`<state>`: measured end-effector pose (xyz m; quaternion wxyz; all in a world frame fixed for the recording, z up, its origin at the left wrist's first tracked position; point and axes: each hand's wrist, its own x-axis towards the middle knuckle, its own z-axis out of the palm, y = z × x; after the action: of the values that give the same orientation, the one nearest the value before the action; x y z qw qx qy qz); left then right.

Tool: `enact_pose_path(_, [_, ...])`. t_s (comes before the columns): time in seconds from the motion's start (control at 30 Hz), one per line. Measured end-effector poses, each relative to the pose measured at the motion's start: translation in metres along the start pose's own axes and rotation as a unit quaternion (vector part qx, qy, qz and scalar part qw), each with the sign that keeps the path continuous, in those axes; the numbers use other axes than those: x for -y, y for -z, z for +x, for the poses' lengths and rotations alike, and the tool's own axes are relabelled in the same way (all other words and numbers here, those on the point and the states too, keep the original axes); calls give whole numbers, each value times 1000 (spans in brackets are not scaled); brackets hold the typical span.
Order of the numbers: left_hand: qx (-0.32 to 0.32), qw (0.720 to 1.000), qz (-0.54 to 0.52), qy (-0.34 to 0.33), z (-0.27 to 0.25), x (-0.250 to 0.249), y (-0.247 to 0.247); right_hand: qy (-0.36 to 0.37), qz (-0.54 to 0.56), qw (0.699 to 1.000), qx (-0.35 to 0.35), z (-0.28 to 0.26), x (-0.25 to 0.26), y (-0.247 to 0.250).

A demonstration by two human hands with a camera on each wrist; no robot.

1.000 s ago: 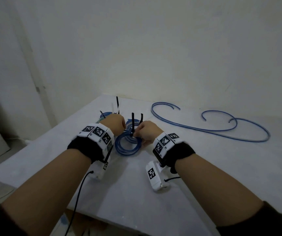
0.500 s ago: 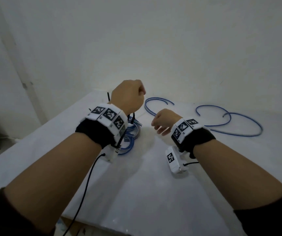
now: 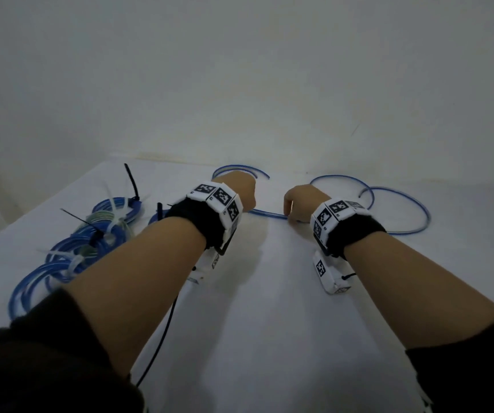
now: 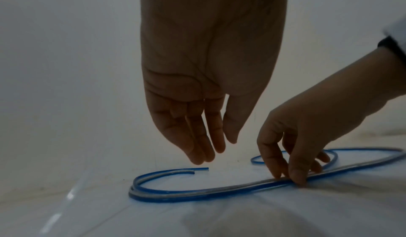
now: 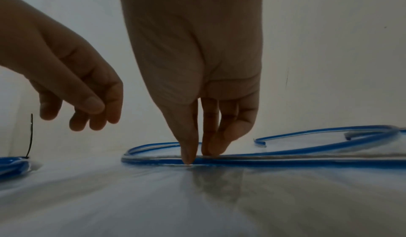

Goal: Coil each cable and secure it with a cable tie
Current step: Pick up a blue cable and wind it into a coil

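Pinching the loose cable (image 5: 274,160) against the table (image 3: 269,338), the right hand (image 5: 193,67) has thumb and 2 fingers closed on the strand at lower centre of the right wrist view, where it runs left to right across the frame. In the left wrist view the left hand (image 4: 208,67) hangs above the cable's curled end, fingers straight and relaxed, holding nothing. That free end lies just below and right of the left fingertips (image 4: 198,159), so the left hand is the nearer one to take it, and I judge the coming move to be starting a coil from that end. From the head view the cable stretches from centre to the right edge, its long axis across the frame. Tied coils (image 3: 90,242) sit at the left with ties (image 3: 131,181) sticking up. 1 second ago both hands were at a coil, tightening a black tie; now they have shifted right to this uncoiled cable.
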<state>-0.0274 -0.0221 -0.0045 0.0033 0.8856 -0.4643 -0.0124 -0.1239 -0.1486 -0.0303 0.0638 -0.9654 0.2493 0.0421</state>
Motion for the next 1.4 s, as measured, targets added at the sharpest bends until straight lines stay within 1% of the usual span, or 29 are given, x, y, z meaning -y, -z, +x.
enact_pose_path(0.07, [11, 1000, 2, 3, 8, -1, -7, 17, 0, 1000, 3, 5, -6, -3])
enact_pose_path(0.17, [27, 1000, 8, -3, 13, -5, -11, 31, -15, 999, 25, 8, -11, -3])
enact_pose_path(0.23, [30, 999, 16, -13, 14, -9, -10, 44, -15, 999, 23, 6, -15, -1])
enact_pose_path(0.33, [24, 999, 20, -23, 14, -11, -8, 66, -2, 998, -20, -3, -22, 3])
enact_pose_path(0.47, [12, 1000, 12, -26, 12, -12, -5, 76, -2, 994, -73, -14, -30, 10])
enact_pose_path(0.57, [-20, 999, -5, -28, 9, -11, -4, 78, 14, 991, -107, -24, -32, 16])
enact_pose_path(0.67, [-65, 997, -45, -14, 6, -12, -4, 77, 63, 982, -158, -35, -34, 22])
enact_pose_path(0.8, [-134, 984, -115, -9, -1, -16, 2, 85, 171, 953, -234, -50, -35, 33])
enact_pose_path(0.9, [-169, 976, -136, -12, -6, -16, 10, 84, 241, 924, -284, -58, -34, 41])
enact_pose_path(0.97, [-171, 975, -140, -10, -9, -14, 14, 76, 294, 898, -319, -63, -35, 49])
enact_pose_path(1.1, [-152, 977, -149, 6, -16, -3, 17, 42, 372, 843, -387, -71, -40, 63])
enact_pose_path(1.17, [-145, 975, -168, 15, -21, 2, 19, 28, 383, 824, -415, -75, -42, 68])
enact_pose_path(1.2, [-152, 969, -192, 19, -23, 3, 21, 21, 381, 822, -424, -78, -44, 70])
enact_pose_path(1.23, [-164, 960, -228, 22, -26, 3, 22, 12, 369, 825, -427, -80, -45, 71])
enact_pose_path(1.27, [-182, 946, -267, 20, -29, 3, 25, -2, 346, 837, -424, -81, -46, 72])
enact_pose_path(1.37, [-235, 903, -360, 5, -37, -3, 33, -70, 238, 892, -377, -83, -46, 70])
enact_pose_path(1.4, [-248, 891, -379, -1, -40, -4, 36, -91, 203, 904, -364, -86, -42, 70])
